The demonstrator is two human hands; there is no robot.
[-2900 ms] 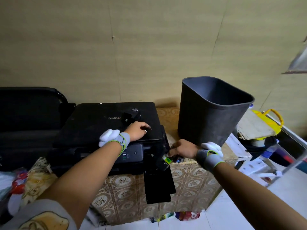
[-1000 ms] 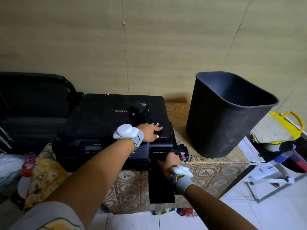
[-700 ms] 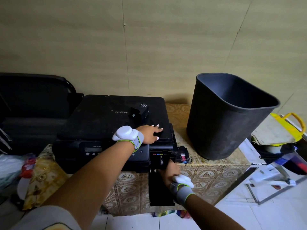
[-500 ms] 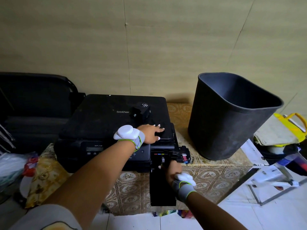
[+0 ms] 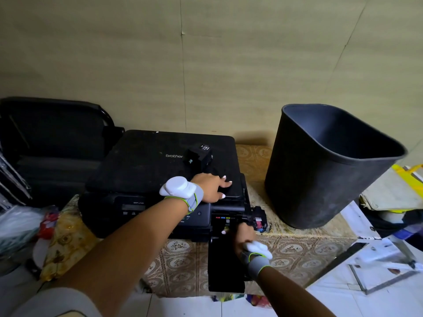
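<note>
Head view, nearest first: a black flap (image 5: 225, 266) hangs open from the front right corner of the printer (image 5: 148, 170), down over the edge of the tabletop (image 5: 297, 245), which is covered with a patterned cloth. The right hand (image 5: 243, 234), with a grey band and a white pod on its wrist, lies against the top of this flap and reaches into the ink bay (image 5: 225, 219) behind it. Its fingers are curled inward and hidden by the back of the hand, so I cannot tell whether they grasp anything; a small yellow part (image 5: 225, 231) shows just beside them. A row of colour marks runs along the upper edge of the bay. Just to the right of the bay, loose cartridges (image 5: 259, 221) sit on the cloth, touching the printer's side.

Further back, the left hand (image 5: 210, 187) lies released, fingers straight and spread, flat on the front right of the printer's lid. Beyond it a black cartridge (image 5: 200, 154) stands on the lid near the brand name. To the right a dark bin (image 5: 320, 179) stands upright on the tabletop, apart from the printer. A black chair (image 5: 57, 133) sits left of the printer, and a beige wall (image 5: 206, 65) closes the scene.
</note>
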